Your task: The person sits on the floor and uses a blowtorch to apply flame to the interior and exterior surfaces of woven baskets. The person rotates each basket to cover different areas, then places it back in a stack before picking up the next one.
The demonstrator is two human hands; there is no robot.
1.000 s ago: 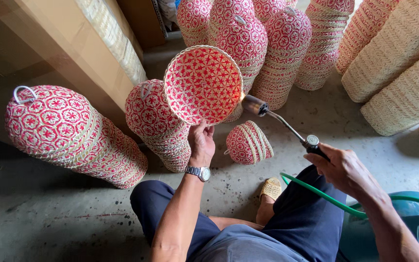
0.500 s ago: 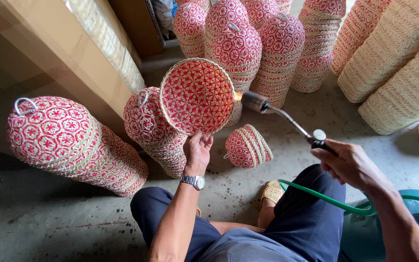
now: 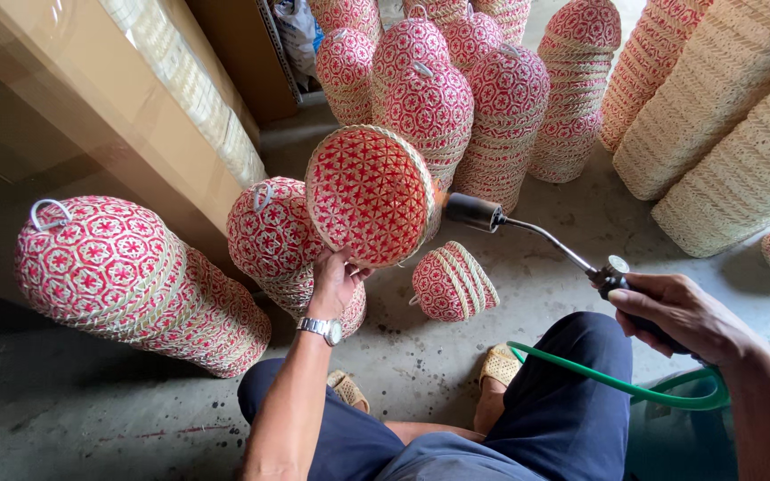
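My left hand (image 3: 335, 281), with a silver watch on the wrist, grips the lower rim of a round red-and-cream woven basket (image 3: 369, 194), held up with its bottom facing me. My right hand (image 3: 681, 313) holds the handle of a gas torch (image 3: 528, 233). Its dark nozzle points at the basket's right edge, almost touching it. A green hose (image 3: 599, 379) runs from the torch across my knee.
A small red woven basket (image 3: 452, 282) lies on the concrete floor in front of my feet. Stacks of red patterned baskets (image 3: 126, 276) stand left and behind, cream woven stacks (image 3: 724, 116) at the right. A cardboard box (image 3: 73, 89) sits at the upper left.
My left hand has turned the basket a little and the view has shifted closer. The small flame seen at the torch tip half a second ago is hidden now.
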